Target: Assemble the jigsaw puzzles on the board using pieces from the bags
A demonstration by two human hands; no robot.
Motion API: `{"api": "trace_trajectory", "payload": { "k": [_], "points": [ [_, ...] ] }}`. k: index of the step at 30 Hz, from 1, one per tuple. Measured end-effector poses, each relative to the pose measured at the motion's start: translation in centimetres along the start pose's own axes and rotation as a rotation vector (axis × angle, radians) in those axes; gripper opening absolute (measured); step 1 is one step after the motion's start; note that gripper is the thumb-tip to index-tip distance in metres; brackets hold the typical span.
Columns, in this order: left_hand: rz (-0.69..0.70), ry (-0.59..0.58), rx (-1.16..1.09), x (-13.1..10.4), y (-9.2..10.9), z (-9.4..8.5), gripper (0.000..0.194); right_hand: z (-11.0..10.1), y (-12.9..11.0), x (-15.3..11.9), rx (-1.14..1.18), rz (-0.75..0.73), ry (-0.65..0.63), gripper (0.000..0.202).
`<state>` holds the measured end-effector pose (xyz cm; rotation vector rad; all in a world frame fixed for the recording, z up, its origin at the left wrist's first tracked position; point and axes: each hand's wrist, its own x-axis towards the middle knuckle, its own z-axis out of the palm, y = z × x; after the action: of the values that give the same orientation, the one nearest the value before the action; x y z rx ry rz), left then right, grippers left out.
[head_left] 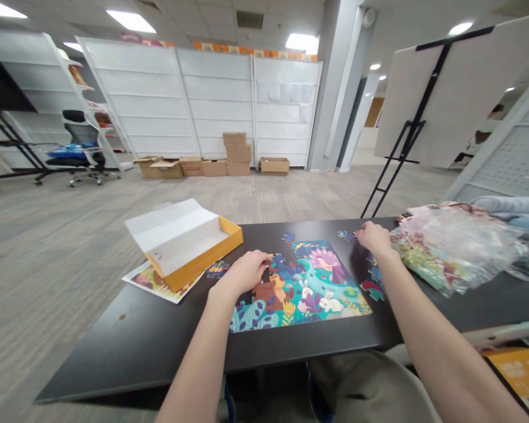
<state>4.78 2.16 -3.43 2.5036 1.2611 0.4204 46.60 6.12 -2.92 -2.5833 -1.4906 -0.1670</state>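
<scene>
A partly assembled jigsaw puzzle (pixel 321 282), with white rabbits and a brown bear among bright plants, lies on the black table (pixel 176 346). My left hand (pixel 249 270) rests at its upper left edge, fingers curled together by the gap there; what they hold, if anything, is hidden. Beyond the puzzle's upper right corner, my right hand (pixel 374 238) has its fingertips closed at a dark blue puzzle piece (pixel 346 235). More loose pieces (pixel 374 289) lie under my right forearm. Another loose piece (pixel 288 237) sits above the puzzle, and several (pixel 217 269) lie left of my left hand.
An open yellow box (pixel 203 252) stands at the left on a printed picture sheet (pixel 158 285). Clear plastic bags (pixel 458 247) crowd the table's right end. Behind the table are an easel board (pixel 458 88), cardboard boxes (pixel 238 155) and an office chair (pixel 77 150).
</scene>
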Motion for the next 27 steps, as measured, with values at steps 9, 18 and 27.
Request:
{"api": "trace_trajectory", "payload": {
  "k": [9,18,27],
  "points": [
    [-0.039,0.088,-0.034,-1.0,0.2,-1.2,0.03,0.7,0.6,1.1,-0.105,-0.018,-0.132,0.048],
    [-0.048,0.188,-0.1,-1.6,-0.1,-2.3,0.032,-2.5,1.0,-0.3,0.046,-0.197,-0.121,0.029],
    [-0.033,0.236,-0.532,-1.2,0.3,-2.7,0.023,-6.2,-10.1,-11.0,0.873,-0.611,-0.309,0.016]
  ]
}}
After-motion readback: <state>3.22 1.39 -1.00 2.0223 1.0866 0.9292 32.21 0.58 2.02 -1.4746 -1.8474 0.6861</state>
